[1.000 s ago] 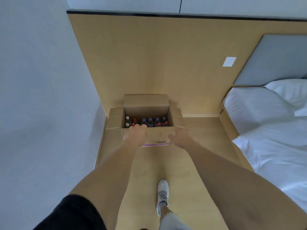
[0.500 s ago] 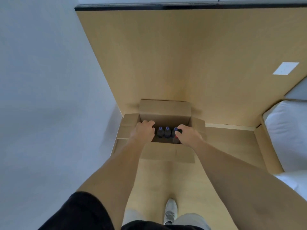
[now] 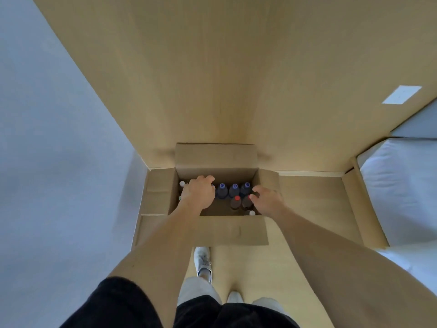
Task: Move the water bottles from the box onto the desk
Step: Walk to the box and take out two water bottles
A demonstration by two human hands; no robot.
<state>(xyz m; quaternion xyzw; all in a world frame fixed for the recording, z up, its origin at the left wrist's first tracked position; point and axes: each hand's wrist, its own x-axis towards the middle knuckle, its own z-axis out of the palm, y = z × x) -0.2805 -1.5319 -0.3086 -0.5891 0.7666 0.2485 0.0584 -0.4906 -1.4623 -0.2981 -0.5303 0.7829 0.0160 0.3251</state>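
An open cardboard box [image 3: 233,229] stands on the floor against the wooden wall. Upright bottles fill it: three with purple caps [image 3: 234,189] in the back row, dark ones with red caps [image 3: 236,201] in front, and white caps at the left [image 3: 182,183] and front right [image 3: 252,212]. My left hand [image 3: 199,194] is inside the box on the left. Its fingers curl down over a bottle top, which the palm hides. My right hand [image 3: 267,200] is at the box's right side, with curved fingers and thumb spread beside a red-capped bottle [image 3: 246,202].
The box sits in a corner between a grey wall [image 3: 59,150] on the left and the wooden panel behind. A bed with white bedding [image 3: 402,185] and a wooden frame lies to the right. My feet in white shoes [image 3: 203,259] stand on the wooden floor just before the box.
The camera has moved closer and tilted down over the box. Both hands went from the front flap into the box, the left onto the left bottles, the right toward the red-capped ones.
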